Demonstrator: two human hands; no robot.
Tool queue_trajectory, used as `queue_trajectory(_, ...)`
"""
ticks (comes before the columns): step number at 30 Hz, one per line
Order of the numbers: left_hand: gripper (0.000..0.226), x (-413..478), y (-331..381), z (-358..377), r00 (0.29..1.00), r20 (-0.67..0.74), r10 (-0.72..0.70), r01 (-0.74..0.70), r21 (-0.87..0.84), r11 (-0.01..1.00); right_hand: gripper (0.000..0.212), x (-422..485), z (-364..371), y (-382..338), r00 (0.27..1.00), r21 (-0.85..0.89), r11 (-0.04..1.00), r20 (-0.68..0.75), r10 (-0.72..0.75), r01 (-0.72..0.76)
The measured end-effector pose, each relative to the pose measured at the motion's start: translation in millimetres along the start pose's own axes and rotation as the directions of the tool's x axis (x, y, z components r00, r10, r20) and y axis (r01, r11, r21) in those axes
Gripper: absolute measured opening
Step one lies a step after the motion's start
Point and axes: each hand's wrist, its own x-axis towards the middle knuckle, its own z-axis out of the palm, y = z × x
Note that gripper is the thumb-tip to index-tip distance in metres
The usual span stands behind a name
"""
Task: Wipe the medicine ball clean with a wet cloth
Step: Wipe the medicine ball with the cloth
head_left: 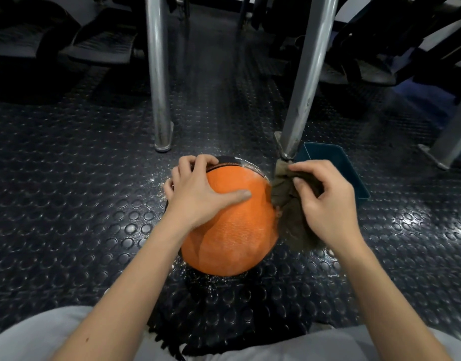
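An orange and black medicine ball (232, 230) sits on the studded rubber floor in front of my knees. My left hand (198, 188) lies over its upper left side, thumb flat on the orange panel and fingers curled over the black top edge. My right hand (325, 201) grips a crumpled brown-green cloth (292, 212) that hangs against the ball's right side. White specks lie on the floor around the ball.
A dark blue rectangular tub (338, 168) stands just right of the ball, behind my right hand. Two metal posts (159, 74) (305, 82) rise from the floor beyond the ball. Dark gym equipment fills the background.
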Motion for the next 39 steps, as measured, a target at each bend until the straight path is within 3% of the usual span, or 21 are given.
queue_trajectory(3, 0.074, -1.0, -0.2, -4.1, 0.998, 0.038, 0.059, -0.059, -0.001, 0.998, 0.040, 4.2, -10.8, 1.5, 0.996, 0.058, 0.997, -0.068, 0.064, -0.060)
queue_trajectory(8, 0.070, -2.3, -2.6, -8.8, 0.968, 0.135, 0.212, -0.207, -0.046, 0.977, 0.030, 8.4, -23.0, 13.4, 0.965, 0.119, 0.962, -0.071, 0.253, -0.244)
queue_trajectory(11, 0.069, -0.9, -0.5, -10.8, 0.932, 0.232, 0.278, -0.267, -0.078, 0.961, 0.037, 7.9, -23.5, 15.5, 0.974, 0.075, 0.971, 0.015, 0.227, -0.228)
queue_trajectory(14, 0.054, 0.2, -0.4, -10.7, 0.904, 0.289, 0.315, -0.304, -0.082, 0.949, 0.039, 6.2, -21.3, 14.4, 0.978, 0.087, 0.976, 0.084, 0.192, -0.199)
queue_trajectory(17, 0.037, -0.9, -2.5, -4.1, 0.930, 0.158, 0.332, -0.332, -0.024, 0.943, 0.034, 3.3, -14.3, 13.4, 0.971, 0.139, 0.965, 0.129, 0.203, -0.220)
queue_trajectory(20, 0.031, -0.1, -0.2, 5.2, 0.956, 0.023, 0.292, -0.293, 0.017, 0.956, 0.033, -1.9, -3.0, 13.9, 0.929, 0.107, 0.970, 0.326, 0.173, -0.219)
queue_trajectory(24, 0.026, 5.0, -4.4, 9.0, 0.977, 0.045, 0.207, -0.201, -0.107, 0.974, 0.050, -3.0, -1.6, 17.0, 0.862, 0.114, 0.975, 0.495, 0.110, -0.190)
queue_trajectory(26, 0.019, 5.1, -9.7, 8.4, 0.977, 0.058, 0.207, -0.197, -0.150, 0.969, 0.056, -4.9, 0.7, 24.5, 0.899, 0.008, 0.989, 0.418, 0.129, -0.146)
queue_trajectory(28, 0.031, 3.3, -13.4, 8.5, 0.974, 0.046, 0.223, -0.214, -0.142, 0.966, 0.057, -5.8, 1.9, 27.0, 0.960, -0.232, 0.968, 0.236, 0.148, -0.092)
queue_trajectory(29, 0.033, 3.1, -14.0, 8.9, 0.972, 0.040, 0.233, -0.226, -0.133, 0.965, 0.056, -4.4, -0.3, 25.6, 0.982, -0.271, 0.957, 0.126, 0.144, -0.105)
queue_trajectory(32, 0.036, 4.5, -13.2, 8.2, 0.968, 0.025, 0.250, -0.245, -0.125, 0.961, 0.044, 1.8, -6.4, 6.1, 0.998, -0.024, 1.000, -0.062, 0.003, -0.005)
queue_trajectory(35, 0.036, 4.9, -11.8, 11.4, 0.966, 0.011, 0.257, -0.254, -0.121, 0.960, 0.041, -4.7, 8.0, -1.1, 0.983, -0.009, 0.992, 0.137, -0.124, 0.126)
queue_trajectory(37, 0.036, 3.3, -11.2, 12.4, 0.965, 0.014, 0.262, -0.259, -0.112, 0.959, 0.043, -9.6, 16.3, 16.8, 0.972, -0.125, 0.992, 0.232, 0.026, 0.003)
queue_trajectory(39, 0.035, 3.2, -12.8, 12.9, 0.968, 0.016, 0.252, -0.249, -0.104, 0.963, 0.045, -8.8, 10.1, 33.5, 0.965, -0.306, 0.943, 0.179, 0.191, -0.130)
